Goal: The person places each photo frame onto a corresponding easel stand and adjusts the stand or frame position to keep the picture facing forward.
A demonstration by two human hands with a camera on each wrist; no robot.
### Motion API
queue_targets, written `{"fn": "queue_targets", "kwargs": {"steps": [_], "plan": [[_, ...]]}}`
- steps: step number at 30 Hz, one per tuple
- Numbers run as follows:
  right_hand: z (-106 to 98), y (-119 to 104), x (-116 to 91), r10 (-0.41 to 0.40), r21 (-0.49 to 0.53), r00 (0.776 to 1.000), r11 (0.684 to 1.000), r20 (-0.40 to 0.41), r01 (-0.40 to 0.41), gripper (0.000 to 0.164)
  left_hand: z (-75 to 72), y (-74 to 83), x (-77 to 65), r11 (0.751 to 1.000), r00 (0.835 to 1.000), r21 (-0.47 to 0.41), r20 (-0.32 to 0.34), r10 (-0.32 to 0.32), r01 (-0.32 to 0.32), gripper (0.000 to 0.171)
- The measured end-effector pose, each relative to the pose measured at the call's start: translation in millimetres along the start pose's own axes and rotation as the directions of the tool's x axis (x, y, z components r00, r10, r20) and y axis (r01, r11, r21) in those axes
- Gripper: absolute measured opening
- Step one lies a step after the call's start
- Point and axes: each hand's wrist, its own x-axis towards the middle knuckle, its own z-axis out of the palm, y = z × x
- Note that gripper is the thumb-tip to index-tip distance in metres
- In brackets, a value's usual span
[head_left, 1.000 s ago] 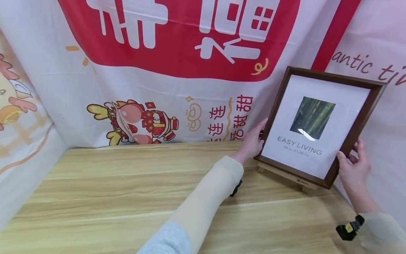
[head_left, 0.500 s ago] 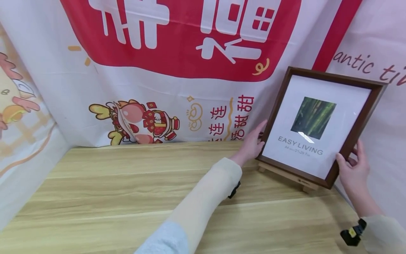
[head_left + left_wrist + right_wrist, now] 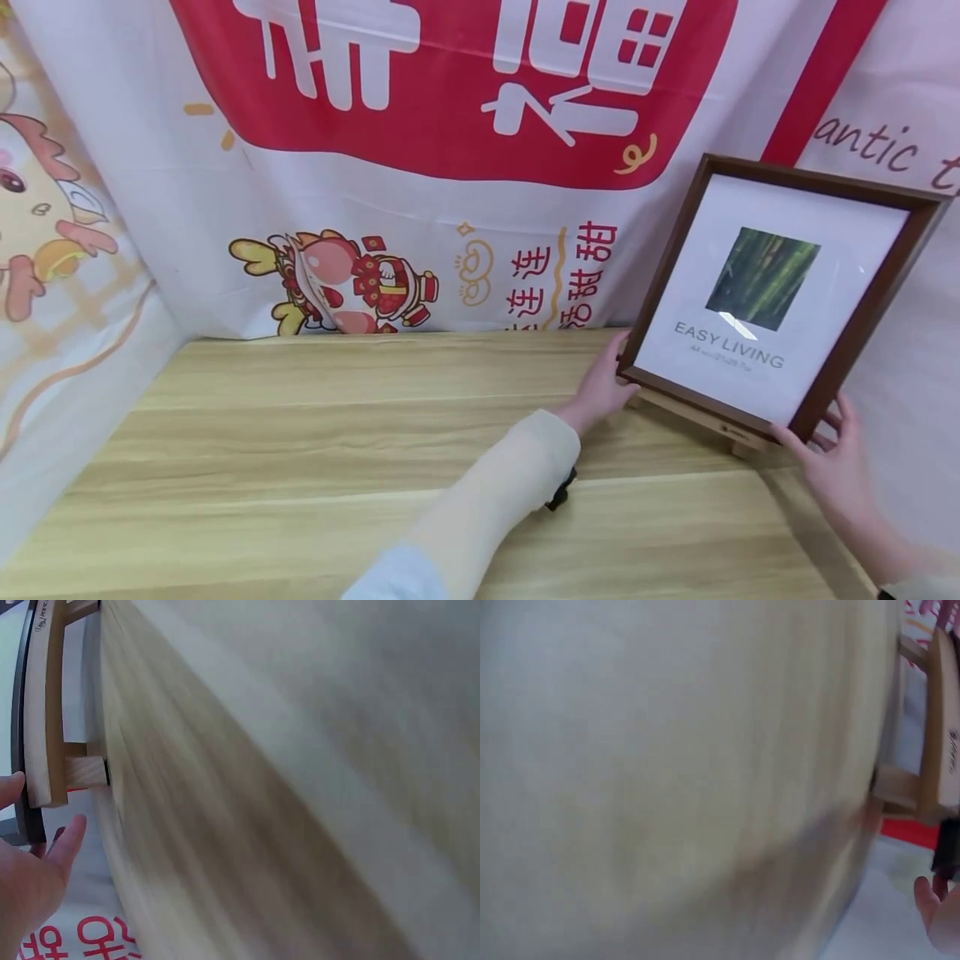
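Note:
A brown picture frame (image 3: 780, 287), with a white "EASY LIVING" sheet and a small green picture, leans back on a low wooden easel (image 3: 701, 417) at the right of the head view. My left hand (image 3: 603, 387) holds its lower left corner, thumb at the front. At the lower right corner my right hand (image 3: 836, 467) pinches the edge, with the thumb at the bottom and fingers behind. In the left wrist view, the easel's ledge (image 3: 45, 712) runs under the frame beside my fingers. The right wrist view shows the ledge's other end (image 3: 939, 742) just above my fingertips.
The light wood-grain tabletop (image 3: 360, 442) stretches to the left and front. Behind it hangs a white cloth (image 3: 420, 200) with red printed characters and a cartoon dragon. More printed cloth (image 3: 90, 358) closes off the left side, and pale cloth (image 3: 918, 383) the right.
Both hands have slid down the frame's sides to its lower corners, the right one further. The frame sits slightly further right in the view, as does the whole background.

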Motion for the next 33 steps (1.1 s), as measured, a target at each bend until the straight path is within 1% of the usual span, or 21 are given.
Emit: {"fn": "queue_targets", "kwargs": {"steps": [2, 4, 8, 14, 19, 23, 25, 28, 33], "plan": [[5.2, 2.4, -4.2, 0.007, -0.013, 1.0, 1.0, 0.014, -0.007, 0.093, 4.7, 0.7, -1.2, 0.999, 0.999, -0.027, -0.013, -0.035, 0.035, 0.092], [10.3, 2.7, -6.3, 0.007, -0.005, 1.0, 1.0, 0.017, -0.007, 0.096, 7.9, 1.4, -1.4, 0.997, 0.998, -0.042, -0.024, -0.06, 0.059, 0.094], [17.4, 1.2, -7.7, 0.006, 0.012, 1.0, 1.0, 0.002, -0.006, 0.098, 10.4, 2.3, -1.2, 0.996, 0.996, -0.034, -0.024, -0.087, 0.087, 0.097], [21.8, 1.3, -9.1, 0.025, 0.04, 1.0, 0.999, -0.006, -0.025, 0.105, 11.0, 1.6, -2.1, 0.996, 0.996, -0.008, -0.012, -0.085, 0.085, 0.097], [22.7, 1.6, -8.9, 0.016, 0.067, 1.0, 0.998, -0.016, -0.015, 0.107, 12.2, 0.5, -1.6, 0.997, 0.997, 0.002, 0.005, -0.075, 0.075, 0.095], [22.2, 1.1, -7.9, 0.002, 0.063, 1.0, 0.998, -0.019, 0.0, 0.104, 12.7, 0.6, 0.1, 0.998, 0.998, -0.012, -0.01, -0.069, 0.069, 0.09], [22.2, 1.0, -7.6, 0.0, 0.056, 1.0, 0.998, -0.016, 0.001, 0.103, 13.1, 0.3, 1.0, 0.997, 0.997, -0.013, -0.012, -0.076, 0.076, 0.089], [22.2, 1.3, -6.9, 0.0, 0.055, 1.0, 0.998, -0.007, 0.0, 0.102, 13.2, -0.2, 1.8, 0.997, 0.997, -0.01, -0.012, -0.082, 0.081, 0.09], [22.5, 1.2, -4.4, -0.008, 0.065, 1.0, 0.998, 0.011, 0.007, 0.103, 12.2, 0.6, 1.6, 0.997, 0.997, -0.022, -0.025, -0.071, 0.07, 0.091]]}}
